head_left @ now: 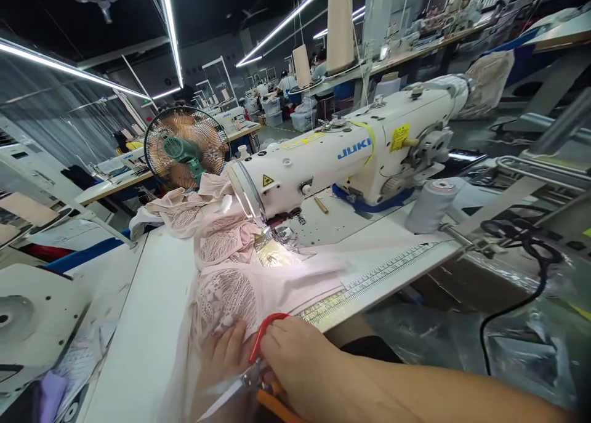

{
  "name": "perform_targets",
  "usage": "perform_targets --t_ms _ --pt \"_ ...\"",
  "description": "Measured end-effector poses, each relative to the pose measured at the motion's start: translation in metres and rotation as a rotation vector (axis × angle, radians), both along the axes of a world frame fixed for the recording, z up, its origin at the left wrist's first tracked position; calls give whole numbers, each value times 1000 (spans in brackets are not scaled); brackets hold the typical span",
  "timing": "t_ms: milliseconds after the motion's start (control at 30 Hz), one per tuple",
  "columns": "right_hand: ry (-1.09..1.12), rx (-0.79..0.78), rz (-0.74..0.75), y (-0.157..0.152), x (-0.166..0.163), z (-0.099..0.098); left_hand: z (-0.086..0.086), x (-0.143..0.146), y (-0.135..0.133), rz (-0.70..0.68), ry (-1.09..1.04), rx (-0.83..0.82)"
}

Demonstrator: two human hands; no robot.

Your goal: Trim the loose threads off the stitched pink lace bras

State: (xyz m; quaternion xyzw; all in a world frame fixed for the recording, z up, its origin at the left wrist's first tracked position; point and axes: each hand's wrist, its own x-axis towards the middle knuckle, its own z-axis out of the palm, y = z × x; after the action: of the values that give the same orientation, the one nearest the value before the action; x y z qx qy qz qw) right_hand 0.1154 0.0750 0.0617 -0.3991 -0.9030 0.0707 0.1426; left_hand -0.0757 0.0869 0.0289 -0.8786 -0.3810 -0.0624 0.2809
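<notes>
My right hand point(300, 358) is closed around the handles of scissors point(268, 332) with a red loop and an orange part. The scissors' blades point to the lower left and look blurred. My left hand point(225, 349), partly smeared, grips the near edge of a pale pink lace bra point(231, 297) with its fingers over the cup. This bra lies on the white sewing table point(164, 312). More pink lace pieces point(221, 247) run back beside the needle area of the white sewing machine point(305, 167), and others are heaped behind it.
A printed ruler strip point(392, 269) runs along the table's front edge. A grey thread cone point(434, 204) stands at the right. Behind the machine are a fan point(184, 146) and a large beige thread cone point(340, 29). A black cable point(489, 324) hangs at right.
</notes>
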Motion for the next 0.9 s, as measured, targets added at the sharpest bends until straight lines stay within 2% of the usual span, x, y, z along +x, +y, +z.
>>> perform_targets --t_ms 200,333,400,500,567,667,900 --pt "-51 -27 -18 1 -3 7 8 2 -3 58 -109 -168" --pt "-18 16 6 -3 0 -5 14 3 -10 54 -144 -345" --pt "5 76 51 -4 4 -18 14 2 -11 49 -155 -365" --pt "62 355 126 -5 12 -36 12 0 -11 54 -128 -361" --pt "105 485 146 -5 17 -42 13 0 -12 61 -116 -389" --pt "127 505 149 -7 22 -41 19 1 -16 72 -133 -412" --pt "-4 553 246 -2 24 -38 25 2 -16 62 -144 -437"
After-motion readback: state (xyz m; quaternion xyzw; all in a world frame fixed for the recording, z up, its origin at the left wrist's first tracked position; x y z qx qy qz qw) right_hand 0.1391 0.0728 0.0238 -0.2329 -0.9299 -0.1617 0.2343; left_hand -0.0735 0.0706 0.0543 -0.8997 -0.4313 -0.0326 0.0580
